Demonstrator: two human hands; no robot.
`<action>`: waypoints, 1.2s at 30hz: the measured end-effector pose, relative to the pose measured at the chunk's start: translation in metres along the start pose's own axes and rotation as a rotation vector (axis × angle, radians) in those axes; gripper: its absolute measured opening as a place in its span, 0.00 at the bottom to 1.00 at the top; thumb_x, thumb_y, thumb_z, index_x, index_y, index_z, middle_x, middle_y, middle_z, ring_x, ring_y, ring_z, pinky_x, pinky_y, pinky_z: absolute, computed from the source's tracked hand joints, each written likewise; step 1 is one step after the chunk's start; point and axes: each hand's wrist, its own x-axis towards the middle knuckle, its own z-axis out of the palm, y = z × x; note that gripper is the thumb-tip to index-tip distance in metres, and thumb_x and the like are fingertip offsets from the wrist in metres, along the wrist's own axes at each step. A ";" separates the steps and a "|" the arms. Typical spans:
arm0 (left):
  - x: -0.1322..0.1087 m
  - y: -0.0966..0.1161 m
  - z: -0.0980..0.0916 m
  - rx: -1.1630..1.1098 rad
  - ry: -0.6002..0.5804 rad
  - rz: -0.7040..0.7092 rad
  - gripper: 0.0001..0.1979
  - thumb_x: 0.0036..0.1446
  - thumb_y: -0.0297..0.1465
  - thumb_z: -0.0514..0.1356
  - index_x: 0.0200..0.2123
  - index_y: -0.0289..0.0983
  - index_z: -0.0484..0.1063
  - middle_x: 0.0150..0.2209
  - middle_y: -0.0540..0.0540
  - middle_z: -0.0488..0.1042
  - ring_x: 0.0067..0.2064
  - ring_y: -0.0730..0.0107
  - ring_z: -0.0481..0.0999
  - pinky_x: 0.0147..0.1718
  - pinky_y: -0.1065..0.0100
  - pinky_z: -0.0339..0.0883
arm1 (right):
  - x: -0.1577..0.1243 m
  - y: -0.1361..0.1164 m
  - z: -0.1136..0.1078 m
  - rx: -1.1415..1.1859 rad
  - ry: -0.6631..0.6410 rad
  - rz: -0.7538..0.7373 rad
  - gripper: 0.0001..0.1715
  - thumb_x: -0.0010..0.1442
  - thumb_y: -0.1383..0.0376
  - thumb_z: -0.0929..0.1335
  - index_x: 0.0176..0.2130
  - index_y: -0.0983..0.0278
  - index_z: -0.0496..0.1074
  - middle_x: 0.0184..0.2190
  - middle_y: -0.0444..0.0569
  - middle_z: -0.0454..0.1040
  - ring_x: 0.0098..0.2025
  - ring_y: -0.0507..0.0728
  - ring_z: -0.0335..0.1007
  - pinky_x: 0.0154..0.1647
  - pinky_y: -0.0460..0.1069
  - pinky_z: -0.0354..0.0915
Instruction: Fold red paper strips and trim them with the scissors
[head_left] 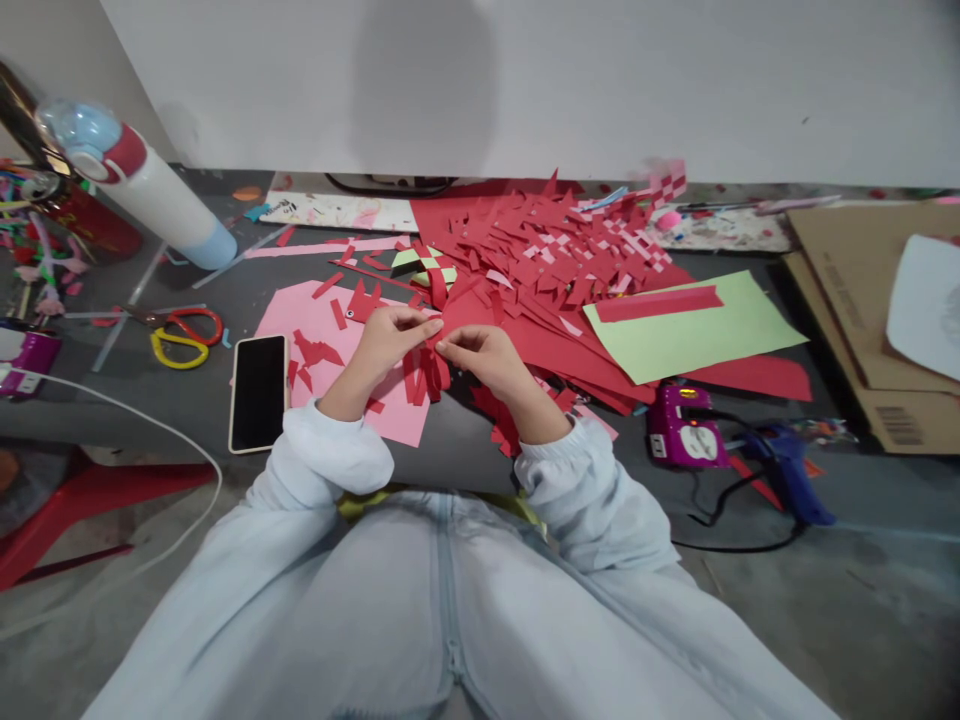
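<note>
Over the middle of the table, both hands pinch at red paper strips (427, 378), whose ends hang down below my fingers. My left hand (386, 345) has its thumb and index finger closed at the upper part of the strips. Just beside it, the fingertips of my right hand (487, 358) are pressed together on the same strips. A green and dark woven paper piece (426, 265) lies just beyond my fingers. Under the left hand is a pink paper sheet (405, 425) with red scraps and a red cut-out with an eye (361, 302).
A large heap of cut red paper (525, 250) lies behind. Right are a light green sheet (697, 330), a purple box (686, 430), a blue glue gun (787, 475) and cardboard (862, 280). Left are a phone (259, 395), scissors (180, 335) and a white bottle (161, 195).
</note>
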 end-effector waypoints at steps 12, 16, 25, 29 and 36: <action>-0.001 0.004 0.001 0.009 0.001 -0.004 0.12 0.47 0.39 0.67 0.22 0.35 0.76 0.22 0.50 0.72 0.27 0.75 0.67 0.29 0.69 0.62 | -0.002 -0.001 0.000 0.009 0.005 0.009 0.24 0.43 0.48 0.76 0.26 0.67 0.75 0.19 0.41 0.68 0.21 0.46 0.55 0.24 0.46 0.54; -0.002 0.004 0.001 0.010 -0.005 -0.004 0.12 0.48 0.38 0.67 0.22 0.35 0.76 0.23 0.50 0.72 0.27 0.76 0.67 0.30 0.69 0.62 | -0.002 -0.002 0.000 0.006 0.007 0.009 0.25 0.43 0.47 0.75 0.26 0.66 0.75 0.19 0.41 0.67 0.21 0.46 0.54 0.23 0.46 0.53; -0.001 0.003 0.001 0.003 -0.001 -0.021 0.13 0.47 0.40 0.67 0.23 0.36 0.76 0.23 0.50 0.73 0.27 0.75 0.67 0.29 0.69 0.62 | -0.001 0.001 0.000 -0.013 0.004 0.000 0.24 0.45 0.48 0.75 0.27 0.67 0.75 0.19 0.42 0.67 0.22 0.46 0.55 0.23 0.46 0.53; -0.001 0.004 0.001 0.016 0.000 -0.021 0.12 0.47 0.39 0.67 0.22 0.35 0.75 0.23 0.50 0.73 0.27 0.75 0.68 0.30 0.68 0.62 | -0.002 0.001 -0.001 -0.027 0.009 0.001 0.25 0.44 0.46 0.75 0.27 0.66 0.75 0.19 0.42 0.68 0.22 0.47 0.56 0.23 0.46 0.54; -0.001 0.003 0.000 0.026 0.007 -0.012 0.13 0.47 0.40 0.67 0.22 0.36 0.75 0.23 0.50 0.72 0.27 0.74 0.68 0.28 0.68 0.61 | -0.001 0.003 0.000 -0.012 0.007 -0.003 0.24 0.45 0.48 0.74 0.27 0.67 0.76 0.20 0.43 0.69 0.22 0.47 0.57 0.24 0.46 0.54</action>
